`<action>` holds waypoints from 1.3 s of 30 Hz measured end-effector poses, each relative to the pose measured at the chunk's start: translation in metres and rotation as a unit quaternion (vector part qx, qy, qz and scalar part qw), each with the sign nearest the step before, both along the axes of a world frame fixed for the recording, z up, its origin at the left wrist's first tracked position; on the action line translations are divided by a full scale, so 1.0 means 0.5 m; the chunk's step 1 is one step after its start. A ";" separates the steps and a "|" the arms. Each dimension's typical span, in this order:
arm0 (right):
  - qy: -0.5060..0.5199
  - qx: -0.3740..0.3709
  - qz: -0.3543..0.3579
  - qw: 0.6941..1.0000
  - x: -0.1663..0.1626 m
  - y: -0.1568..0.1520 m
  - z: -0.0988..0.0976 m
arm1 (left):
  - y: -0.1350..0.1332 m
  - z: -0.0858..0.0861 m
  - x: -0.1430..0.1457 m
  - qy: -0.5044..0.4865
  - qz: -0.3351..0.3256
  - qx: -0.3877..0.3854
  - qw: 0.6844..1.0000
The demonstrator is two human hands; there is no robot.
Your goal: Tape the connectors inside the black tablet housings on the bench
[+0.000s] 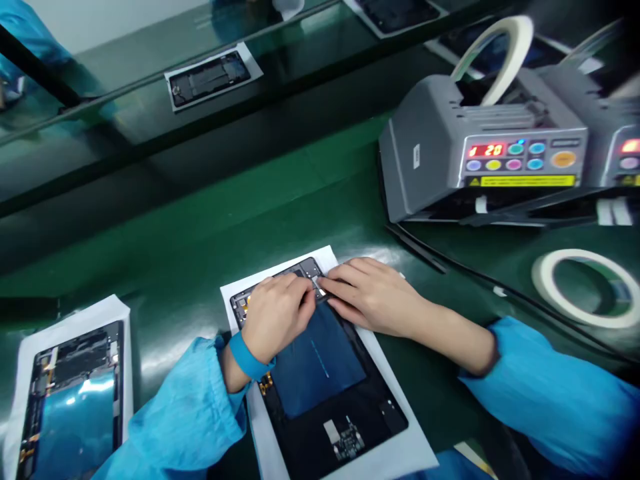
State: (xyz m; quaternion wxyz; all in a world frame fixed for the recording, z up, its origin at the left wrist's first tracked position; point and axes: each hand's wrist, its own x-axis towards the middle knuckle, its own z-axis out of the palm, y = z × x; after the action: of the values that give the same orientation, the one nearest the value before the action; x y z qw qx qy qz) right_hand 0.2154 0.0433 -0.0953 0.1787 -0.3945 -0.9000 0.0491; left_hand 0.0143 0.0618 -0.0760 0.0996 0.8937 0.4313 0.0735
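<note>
My left hand (280, 313) and right hand (373, 293) pinch a small tape piece (320, 288) on the open tablet (320, 373); pressing unevenly may place it crooked.

Two bare hands are at work, the left hand (277, 313) and the right hand (373, 293), each in a blue sleeve. Four opened dark tablet-like devices on white sheets show: one under the hands (320, 373), one at lower left (75, 393), two on the far glossy shelf (210, 77), (395, 13). Two grey tape dispenser machines (480, 147), (623, 133) stand at right. White tape rolls number perhaps three: (585, 287), (495, 57), and a blurred one (595, 40).
</note>
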 end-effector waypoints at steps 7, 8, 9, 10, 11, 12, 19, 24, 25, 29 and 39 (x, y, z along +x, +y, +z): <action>-0.010 0.013 -0.018 1.000 -0.015 -0.017 -0.002 | -0.005 0.000 0.000 0.001 0.003 0.002 1.000; -0.008 0.011 -0.018 1.000 -0.016 -0.019 -0.001 | -0.006 -0.001 -0.001 0.000 0.004 0.001 1.000; -0.004 0.008 -0.017 1.000 -0.015 -0.021 -0.001 | -0.007 -0.001 -0.002 -0.003 0.005 -0.002 1.000; 0.001 0.007 -0.014 1.000 -0.014 -0.021 -0.001 | -0.007 -0.002 -0.003 -0.006 0.003 -0.005 1.000; 0.008 0.005 -0.009 1.000 -0.011 -0.020 -0.002 | -0.008 -0.002 -0.004 -0.008 0.001 -0.009 1.000; 0.016 0.001 -0.002 1.000 -0.008 -0.019 -0.002 | -0.009 -0.002 -0.004 -0.011 -0.001 -0.012 1.000; 0.064 -0.033 0.017 0.997 0.018 -0.015 -0.001 | -0.007 0.006 0.002 -0.017 0.000 -0.024 1.000; 0.057 -0.047 0.019 0.997 0.019 -0.017 0.004 | -0.005 0.006 0.002 -0.026 0.004 -0.028 0.999; 0.058 -0.046 0.019 0.997 0.018 -0.017 0.004 | -0.005 0.005 0.001 -0.026 0.002 -0.028 0.999; 0.044 -0.033 0.008 0.998 0.007 -0.014 0.000 | -0.006 0.003 0.001 -0.021 0.000 -0.025 0.999; 0.002 0.004 0.011 1.000 -0.003 -0.014 0.003 | -0.009 0.001 0.001 -0.020 0.002 -0.018 1.000</action>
State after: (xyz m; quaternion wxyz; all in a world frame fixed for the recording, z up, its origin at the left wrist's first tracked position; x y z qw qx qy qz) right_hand 0.2141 0.0361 -0.0939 0.1818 -0.3838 -0.9041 0.0481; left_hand 0.0148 0.0573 -0.0753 0.1247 0.8889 0.4327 0.0840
